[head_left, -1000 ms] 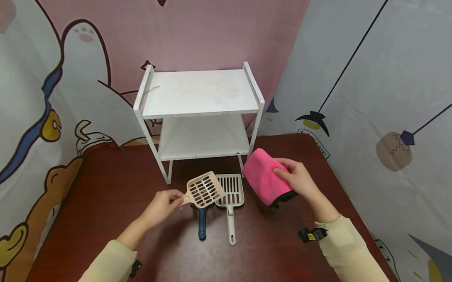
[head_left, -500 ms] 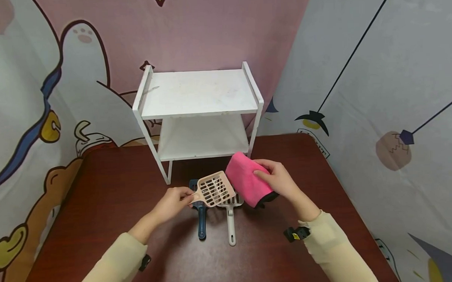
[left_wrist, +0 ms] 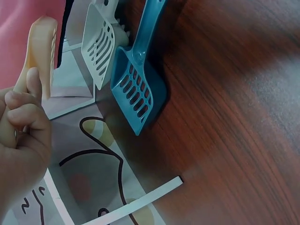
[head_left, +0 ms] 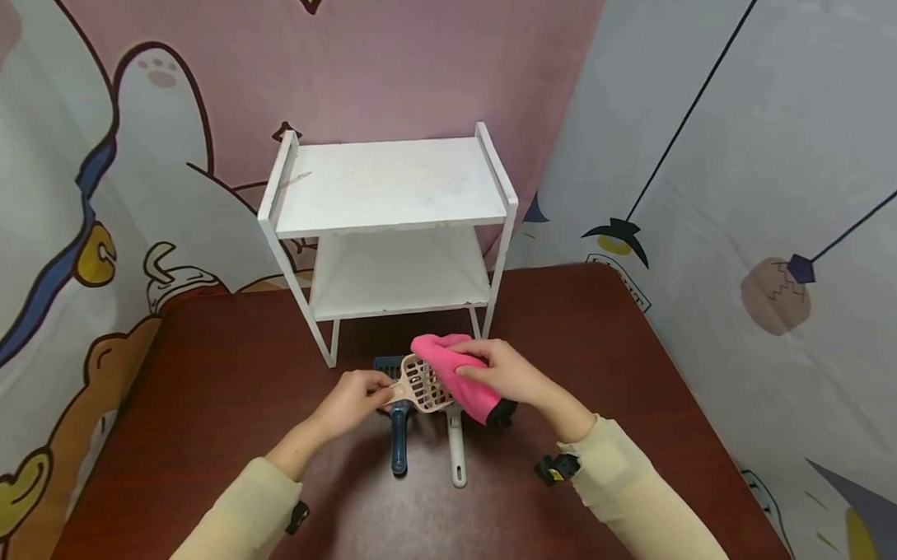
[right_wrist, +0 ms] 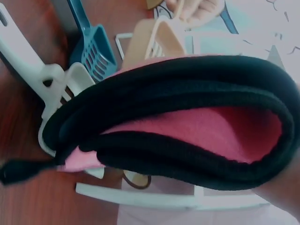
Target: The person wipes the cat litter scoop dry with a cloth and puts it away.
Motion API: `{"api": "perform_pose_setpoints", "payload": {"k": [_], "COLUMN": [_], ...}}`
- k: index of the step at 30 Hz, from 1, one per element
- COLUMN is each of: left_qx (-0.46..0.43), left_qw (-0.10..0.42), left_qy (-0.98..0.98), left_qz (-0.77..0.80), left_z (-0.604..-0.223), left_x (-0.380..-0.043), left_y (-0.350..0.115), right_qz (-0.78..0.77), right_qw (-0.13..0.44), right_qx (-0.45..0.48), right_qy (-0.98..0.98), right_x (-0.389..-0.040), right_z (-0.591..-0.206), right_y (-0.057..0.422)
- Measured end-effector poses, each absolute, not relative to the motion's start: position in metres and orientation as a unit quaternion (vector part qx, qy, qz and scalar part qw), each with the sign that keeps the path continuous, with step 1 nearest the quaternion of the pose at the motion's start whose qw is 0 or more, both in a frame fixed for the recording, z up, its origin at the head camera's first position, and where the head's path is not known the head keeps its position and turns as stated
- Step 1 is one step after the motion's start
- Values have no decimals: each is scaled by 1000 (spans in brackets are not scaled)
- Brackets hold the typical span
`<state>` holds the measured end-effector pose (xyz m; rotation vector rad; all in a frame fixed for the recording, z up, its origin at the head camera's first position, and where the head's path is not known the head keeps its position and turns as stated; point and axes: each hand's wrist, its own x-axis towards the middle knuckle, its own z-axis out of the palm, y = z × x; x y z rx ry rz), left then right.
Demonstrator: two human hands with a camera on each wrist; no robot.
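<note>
My left hand (head_left: 356, 401) pinches the handle of a beige slotted litter scoop (head_left: 418, 383), held above the table. My right hand (head_left: 509, 372) grips a folded pink cloth (head_left: 451, 364) with black trim, which overlaps the right part of the scoop's head in the head view. Up close in the right wrist view, the cloth's black edging (right_wrist: 187, 75) loops around a pink inside, and the right fingers are hidden behind it. Below lie a dark blue litter scoop (left_wrist: 136, 89) and a white one (left_wrist: 98, 49), side by side, handles towards me. The cloth and beige scoop cover much of the white scoop's head.
A white two-tier shelf (head_left: 393, 183) stands at the back of the reddish-brown table (head_left: 237, 386), just behind the scoops. Cartoon-printed cloth walls (head_left: 426, 58) enclose the table's back and sides.
My right hand has brought the pink cloth leftward and slightly down onto the beige scoop's head. The left hand has shifted a little right with that scoop. The blue and white scoops stay put.
</note>
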<state>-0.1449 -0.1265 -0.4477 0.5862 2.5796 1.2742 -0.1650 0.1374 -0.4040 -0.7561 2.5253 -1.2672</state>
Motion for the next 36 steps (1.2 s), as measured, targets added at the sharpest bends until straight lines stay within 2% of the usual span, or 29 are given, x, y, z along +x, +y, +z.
{"api": "perform_pose_setpoints", "payload": {"k": [7,11,16,22,25,32,36], "left_qx": [193,179,158,138,131,129,120], "left_qw": [107,134,162,172,179,181,191], "left_qy": [869,858,840,827,822,813,798], "left_qz": [443,462,494,517,524,539,559], "left_z": [-450,-452,-455,-455,-454,-452,-450], "left_x": [-147,-147,-148,-148,-148,-151,-153], "left_y": [-127,-129,-129,-130,-130,-133,-136], "right_qz": [-394,-377,-352,-318,-302,-261,-263], "right_qw": [185,196,122,23,3,-24,-29], "right_qx": [-309,-324,-313,-237,-240,-339,-353], "right_qy": [846,845,873,918,923,904,898], "right_x": [-163,-164,-164,-164,-165,-164,-164], "right_z": [-412,-416,-422,-430,-433,-442,-445], "right_y": [121,118,117,115,115,108,105]}}
